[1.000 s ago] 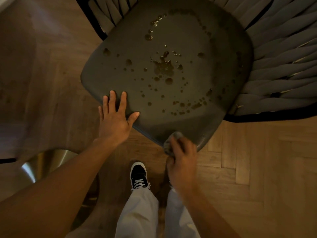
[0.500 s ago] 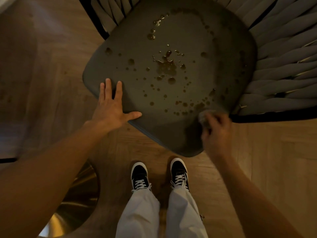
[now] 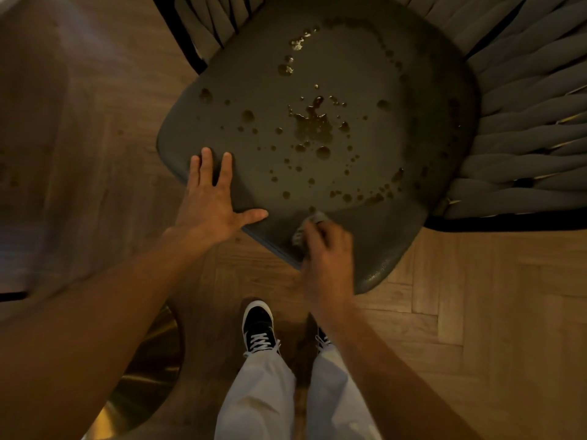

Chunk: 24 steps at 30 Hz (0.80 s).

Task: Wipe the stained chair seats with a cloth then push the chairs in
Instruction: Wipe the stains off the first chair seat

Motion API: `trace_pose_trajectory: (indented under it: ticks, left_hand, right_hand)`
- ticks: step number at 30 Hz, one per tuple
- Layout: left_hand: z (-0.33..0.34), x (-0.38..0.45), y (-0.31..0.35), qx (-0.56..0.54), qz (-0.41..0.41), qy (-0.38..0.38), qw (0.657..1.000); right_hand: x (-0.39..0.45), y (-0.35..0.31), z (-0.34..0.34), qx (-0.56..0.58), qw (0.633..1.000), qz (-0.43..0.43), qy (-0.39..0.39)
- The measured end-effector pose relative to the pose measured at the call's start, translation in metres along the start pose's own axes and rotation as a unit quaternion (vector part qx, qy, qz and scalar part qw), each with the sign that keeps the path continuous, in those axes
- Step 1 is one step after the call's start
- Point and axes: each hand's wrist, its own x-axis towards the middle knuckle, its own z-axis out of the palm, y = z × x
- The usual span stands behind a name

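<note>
Our right hand [image 3: 327, 262] curls around a small grey cloth [image 3: 309, 225], pressing it onto the near corner of the dark chair seat [image 3: 365, 74]. Our left hand [image 3: 211, 201] lies flat with fingers spread on the seat's near left edge. Brown stains [image 3: 313, 125] dot the seat from its middle toward the cloth. Woven straps [image 3: 524, 128] wrap the seat's far and right sides.

One chair [image 3: 524, 100], one cloth [image 3: 306, 227], two hands, two shoes, many stains.
</note>
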Motion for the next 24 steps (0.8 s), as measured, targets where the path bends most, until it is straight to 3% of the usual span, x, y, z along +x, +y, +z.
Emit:
trace_pose_trajectory:
  ticks: [4, 9, 19, 24]
  left_hand:
    - [0.002, -0.001, -0.001, 0.002, 0.002, 0.012, 1.0]
    - [0.002, -0.002, -0.003, -0.001, 0.006, 0.013, 1.0]
    - [-0.001, -0.004, -0.004, -0.029, 0.01, 0.0, 1.0]
    - [-0.003, -0.004, -0.004, -0.03, 0.01, 0.01, 0.999]
  right_hand:
    - [-0.007, -0.038, 0.024, 0.014, 0.992, -0.106, -0.062]
    - [0.008, -0.012, 0.01, -0.039, 0.985, -0.157, -0.062]
    - [0.059, 0.124, -0.059, -0.104, 0.989, 0.064, 0.086]
    - [0.069, 0.131, -0.059, -0.088, 0.976, 0.154, 0.13]
